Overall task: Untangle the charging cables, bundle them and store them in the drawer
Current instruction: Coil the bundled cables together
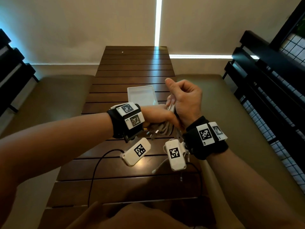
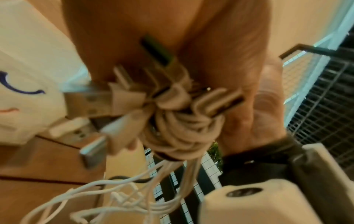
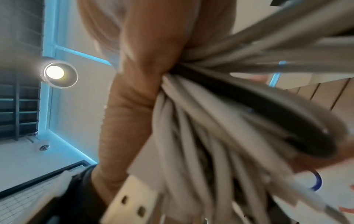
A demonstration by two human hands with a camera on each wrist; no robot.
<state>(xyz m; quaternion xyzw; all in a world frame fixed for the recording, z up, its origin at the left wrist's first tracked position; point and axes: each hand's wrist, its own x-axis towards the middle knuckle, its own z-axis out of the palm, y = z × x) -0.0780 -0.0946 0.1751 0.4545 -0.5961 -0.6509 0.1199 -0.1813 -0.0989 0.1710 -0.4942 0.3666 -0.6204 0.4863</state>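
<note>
A dark slatted wooden table (image 1: 132, 71) stretches ahead of me, a white open box (image 1: 142, 95) lying on it just beyond my hands. Above the table, my right hand (image 1: 184, 103) is curled around the upper part of the bundle of white charging cables (image 1: 166, 128), thumb raised. My left hand (image 1: 158, 116) grips the same bundle from below, fingers wrapped around the coils. USB plugs (image 2: 91, 98) splay out from the coil, and loose white cable ends (image 2: 107, 201) hang down toward the tabletop.
</note>
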